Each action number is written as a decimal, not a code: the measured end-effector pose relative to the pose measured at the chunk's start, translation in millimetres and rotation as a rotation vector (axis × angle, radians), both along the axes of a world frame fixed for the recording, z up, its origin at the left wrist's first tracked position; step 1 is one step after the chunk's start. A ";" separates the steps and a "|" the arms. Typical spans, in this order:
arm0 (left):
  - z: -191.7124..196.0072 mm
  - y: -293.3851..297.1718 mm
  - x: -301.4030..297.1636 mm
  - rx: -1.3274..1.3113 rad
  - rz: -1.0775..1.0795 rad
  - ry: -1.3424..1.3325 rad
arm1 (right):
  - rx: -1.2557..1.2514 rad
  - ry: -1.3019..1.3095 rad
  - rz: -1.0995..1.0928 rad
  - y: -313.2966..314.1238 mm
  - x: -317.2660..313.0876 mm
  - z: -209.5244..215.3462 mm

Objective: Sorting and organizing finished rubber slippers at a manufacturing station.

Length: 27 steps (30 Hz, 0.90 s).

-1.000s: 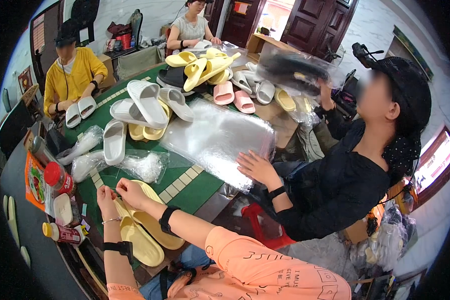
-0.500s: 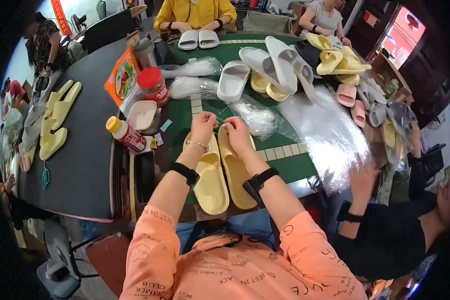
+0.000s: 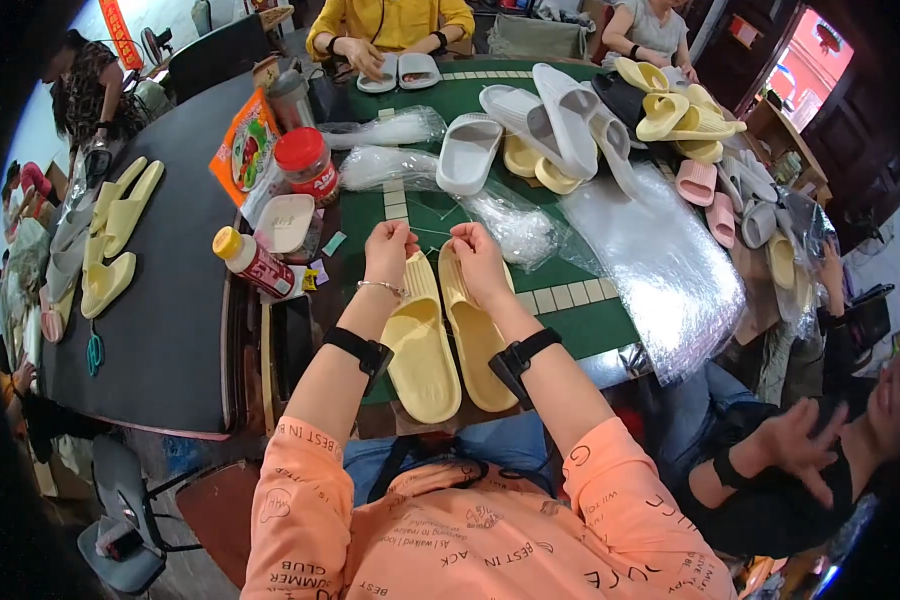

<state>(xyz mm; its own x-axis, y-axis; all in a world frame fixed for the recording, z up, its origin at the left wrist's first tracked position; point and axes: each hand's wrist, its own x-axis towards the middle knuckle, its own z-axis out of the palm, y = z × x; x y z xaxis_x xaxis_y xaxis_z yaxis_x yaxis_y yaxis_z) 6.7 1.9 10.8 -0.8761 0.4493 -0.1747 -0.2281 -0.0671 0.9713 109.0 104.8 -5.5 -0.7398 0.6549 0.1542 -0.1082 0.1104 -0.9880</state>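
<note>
A pair of pale yellow slide slippers, the left slipper (image 3: 422, 355) and the right slipper (image 3: 478, 345), lies side by side at the table edge before me, toes pointing toward me. Just above the far end of the left slipper, my left hand (image 3: 390, 250) is closed in a pinch. Over the right slipper's far end, my right hand (image 3: 478, 262) pinches likewise. A thin, clear strand seems to run between the fingertips; it is barely visible. Past my hands lies a bundle of clear plastic strands (image 3: 520, 232) in a bag.
Grey and yellow slippers (image 3: 560, 130) are piled beyond. Clear plastic bags (image 3: 660, 260) lie to the right. On the left stand a red-lidded jar (image 3: 308, 165), a yellow-capped bottle (image 3: 252, 262) and a tub (image 3: 285, 225). A co-worker's hand (image 3: 800, 445) is close at right.
My hands have moved slightly apart, the left one leftward. The co-worker's hand at right has drawn back from the plastic bags. The person opposite now has a hand on a grey slipper.
</note>
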 end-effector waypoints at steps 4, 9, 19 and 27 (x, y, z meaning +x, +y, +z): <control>-2.6 -0.5 -2.7 0.005 -0.002 -0.035 | -0.027 0.007 0.020 -0.7 1.0 1.6; -4.1 0.8 -1.8 0.024 0.016 -0.065 | -0.032 0.039 0.032 0.6 1.0 0.1; -4.2 5.3 -1.9 -0.112 0.002 -0.008 | -0.037 0.006 0.015 0.3 1.3 0.3; -1.7 7.6 6.7 -0.199 -0.059 0.145 | -0.133 0.072 0.011 0.5 -0.1 0.0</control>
<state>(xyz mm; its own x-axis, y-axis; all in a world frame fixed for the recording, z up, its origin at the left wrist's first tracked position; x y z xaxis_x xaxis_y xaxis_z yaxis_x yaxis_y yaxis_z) 13.4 9.5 9.1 -0.8719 0.4692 -0.1398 -0.0837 0.1384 0.9868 108.9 105.3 -5.5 -0.7371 0.6651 0.1198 -0.1800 -0.0223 -0.9834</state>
